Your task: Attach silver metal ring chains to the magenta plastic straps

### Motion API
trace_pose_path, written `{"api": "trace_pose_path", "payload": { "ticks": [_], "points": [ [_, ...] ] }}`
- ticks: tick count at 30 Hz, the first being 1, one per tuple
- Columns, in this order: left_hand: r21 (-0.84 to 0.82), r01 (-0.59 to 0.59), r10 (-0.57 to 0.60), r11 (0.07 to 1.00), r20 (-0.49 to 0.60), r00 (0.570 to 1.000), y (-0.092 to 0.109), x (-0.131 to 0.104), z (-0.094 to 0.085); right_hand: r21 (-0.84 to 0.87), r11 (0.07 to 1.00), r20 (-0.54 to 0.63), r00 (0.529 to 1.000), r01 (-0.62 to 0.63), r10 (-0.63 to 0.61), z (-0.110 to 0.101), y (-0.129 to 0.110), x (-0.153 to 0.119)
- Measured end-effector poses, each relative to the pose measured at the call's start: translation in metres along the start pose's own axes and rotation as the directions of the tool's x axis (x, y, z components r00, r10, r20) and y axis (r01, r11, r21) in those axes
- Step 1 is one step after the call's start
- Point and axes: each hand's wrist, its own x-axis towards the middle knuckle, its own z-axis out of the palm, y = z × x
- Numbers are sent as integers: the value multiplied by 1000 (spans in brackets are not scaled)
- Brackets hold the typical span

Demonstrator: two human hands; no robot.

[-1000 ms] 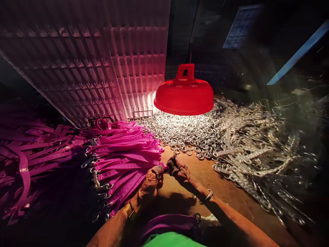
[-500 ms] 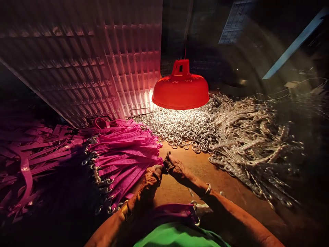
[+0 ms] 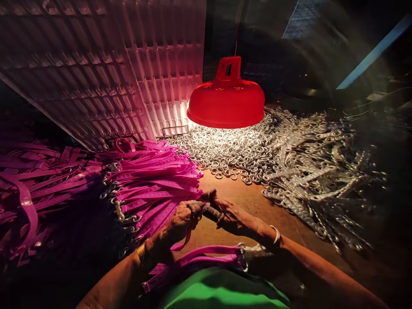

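Observation:
Just right of the pile of pink straps, both hands meet above the wooden table. My left hand is closed on a pink strap, whose tail hangs below the fingers. My right hand touches it from the right, fingers bent and wrapped with dark cloth; what they pinch, if anything, is hidden. Nearer my body lie more pink straps with metal rings at their right end. Beyond the hands is a heap of metal rings.
A red lamp hangs low over the rings. Twisted metal pieces are heaped at the right. A ribbed translucent panel stands at the back left. Darker pink straps lie at the far left.
The forearms have spread wider and the right hand's fingers now overlap the left's. A pink strap tail now shows under the left hand. The view has shifted slightly.

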Motion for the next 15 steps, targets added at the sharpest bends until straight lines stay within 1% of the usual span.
{"api": "trace_pose_path", "payload": {
  "ticks": [2, 3, 5, 6, 8, 11, 13, 15],
  "points": [
    [31, 45, -45, 999, 3, 999, 10, -5, 0, -65, 998, 52, 999, 9, -6, -3, -17, -11],
    [72, 96, -96, 993, 4, 995, 14, -8, 2, -104, 995, 81, 997, 0, 9, -3, -25, -19],
    [174, 196, -203, 965, 22, 979, 17, -16, 6, -198, 980, 133, 990, -18, 45, 4, -38, -36],
    [216, 210, -224, 954, 43, 974, 15, -20, 8, -243, 970, 150, 987, -24, 62, 9, -44, -44],
    [267, 204, -239, 942, 106, 965, 6, -28, 10, -320, 946, 168, 981, -42, 101, 19, -52, -59],
    [286, 225, -282, 932, 179, 942, -13, -42, 11, -397, 914, 146, 977, -84, 154, 32, -59, -73],
    [262, 261, -317, 929, 200, 927, -24, -52, 12, -395, 908, 108, 974, -141, 199, 38, -60, -78],
    [200, 266, -309, 943, 227, 924, -31, -60, 14, -325, 920, 81, 963, -218, 256, 43, -59, -82]
  ]
}}
